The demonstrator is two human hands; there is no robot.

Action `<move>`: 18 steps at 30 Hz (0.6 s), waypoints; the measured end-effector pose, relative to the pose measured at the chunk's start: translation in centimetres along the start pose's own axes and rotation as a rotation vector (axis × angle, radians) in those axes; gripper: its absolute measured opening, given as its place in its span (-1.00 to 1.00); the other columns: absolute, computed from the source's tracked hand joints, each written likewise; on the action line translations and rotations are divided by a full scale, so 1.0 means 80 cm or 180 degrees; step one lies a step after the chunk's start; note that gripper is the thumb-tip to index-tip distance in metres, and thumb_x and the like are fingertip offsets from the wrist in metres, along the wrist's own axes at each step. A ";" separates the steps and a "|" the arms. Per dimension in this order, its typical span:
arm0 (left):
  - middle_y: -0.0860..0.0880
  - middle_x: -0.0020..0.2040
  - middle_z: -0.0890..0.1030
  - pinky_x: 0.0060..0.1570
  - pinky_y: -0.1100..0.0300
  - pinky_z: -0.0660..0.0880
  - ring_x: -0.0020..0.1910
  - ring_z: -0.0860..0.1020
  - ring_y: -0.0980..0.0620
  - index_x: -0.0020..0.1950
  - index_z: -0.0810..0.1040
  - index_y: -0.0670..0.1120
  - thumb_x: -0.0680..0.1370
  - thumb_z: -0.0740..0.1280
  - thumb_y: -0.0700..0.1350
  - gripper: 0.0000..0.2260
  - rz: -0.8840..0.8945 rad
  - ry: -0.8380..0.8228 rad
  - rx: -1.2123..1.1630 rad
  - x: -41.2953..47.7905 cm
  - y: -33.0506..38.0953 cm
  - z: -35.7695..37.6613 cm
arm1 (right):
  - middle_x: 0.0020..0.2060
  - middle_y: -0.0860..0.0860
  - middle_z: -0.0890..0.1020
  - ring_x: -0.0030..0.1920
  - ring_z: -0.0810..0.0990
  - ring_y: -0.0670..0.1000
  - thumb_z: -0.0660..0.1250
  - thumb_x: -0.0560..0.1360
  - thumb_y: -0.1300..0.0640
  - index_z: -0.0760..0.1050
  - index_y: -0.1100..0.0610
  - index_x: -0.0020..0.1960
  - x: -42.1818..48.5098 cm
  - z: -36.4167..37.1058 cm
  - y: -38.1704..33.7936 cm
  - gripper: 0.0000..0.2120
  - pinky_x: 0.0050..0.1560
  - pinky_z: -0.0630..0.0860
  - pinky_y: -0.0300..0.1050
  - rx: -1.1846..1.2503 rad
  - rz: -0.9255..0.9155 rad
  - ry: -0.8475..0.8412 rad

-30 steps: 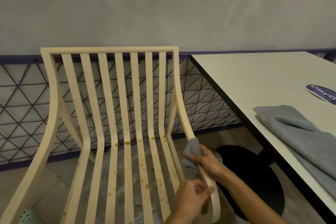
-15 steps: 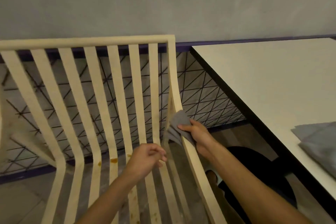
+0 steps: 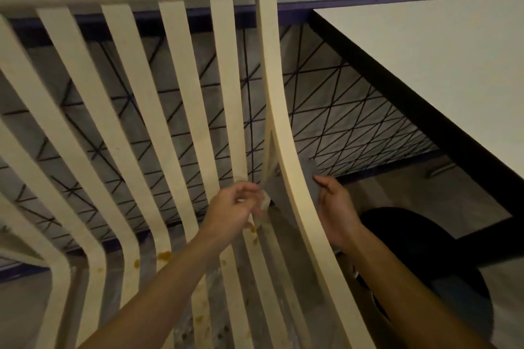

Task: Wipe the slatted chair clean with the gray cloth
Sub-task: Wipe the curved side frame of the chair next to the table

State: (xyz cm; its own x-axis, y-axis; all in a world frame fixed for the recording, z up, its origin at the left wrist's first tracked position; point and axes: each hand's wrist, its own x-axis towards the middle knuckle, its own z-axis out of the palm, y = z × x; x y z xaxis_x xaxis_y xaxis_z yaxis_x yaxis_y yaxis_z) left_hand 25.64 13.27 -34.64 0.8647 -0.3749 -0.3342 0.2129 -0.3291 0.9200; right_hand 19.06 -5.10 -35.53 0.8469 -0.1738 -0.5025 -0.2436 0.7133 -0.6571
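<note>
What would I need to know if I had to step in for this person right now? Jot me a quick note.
Left hand: fingers curled, seems to pinch one end of the gray cloth just inside the right side rail of the chair; blur makes it hard to be sure.
Right hand: holds the cloth's other end on the rail's outer side.
Cloth: looped behind that rail, low on the backrest.
Done: that rail is being wiped; how much of it is clean I cannot tell.
Left: orange spots dot the seat slats, so the seat needs wiping.
</note>
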 end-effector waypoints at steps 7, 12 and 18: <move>-0.01 0.05 0.63 -0.30 0.19 0.58 -0.12 0.66 0.09 0.15 0.54 0.01 0.57 0.33 -0.10 -0.84 -0.0076 -0.0171 -0.0285 -0.003 -0.006 0.017 | -0.03 0.20 0.55 -0.02 0.55 0.19 0.39 0.27 0.12 0.47 0.26 0.14 0.014 -0.005 0.002 -0.53 0.10 0.52 -0.03 0.0704 -0.0551 0.0413; -0.02 0.02 0.65 -0.31 0.19 0.57 -0.11 0.66 0.06 0.11 0.57 -0.04 0.57 0.32 -0.15 -0.87 -0.0001 -0.0057 -0.0292 0.005 -0.001 0.010 | 0.16 0.21 0.56 -0.03 0.63 0.15 0.15 0.35 0.46 0.39 0.08 0.44 0.035 0.025 -0.022 -0.31 -0.08 0.64 -0.07 -0.0209 -0.0898 -0.0007; -0.04 -0.06 0.69 -0.27 0.14 0.57 -0.12 0.67 0.00 -0.02 0.63 -0.06 0.57 0.29 -0.23 -0.86 0.0067 -0.0077 -0.0212 0.013 -0.012 -0.003 | -0.19 -0.07 0.71 -0.14 0.69 -0.09 0.44 0.38 0.37 0.57 0.14 0.14 0.071 0.065 -0.031 -0.64 -0.12 0.59 -0.23 -0.1878 -0.1501 -0.0347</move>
State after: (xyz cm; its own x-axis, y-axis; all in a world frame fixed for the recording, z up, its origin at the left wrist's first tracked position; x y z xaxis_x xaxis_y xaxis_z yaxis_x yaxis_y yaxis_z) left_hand 26.44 13.43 -35.84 0.8583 -0.4021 -0.3187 0.2252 -0.2628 0.9382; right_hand 26.96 -4.36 -33.84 0.9583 -0.2803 -0.0561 -0.0308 0.0937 -0.9951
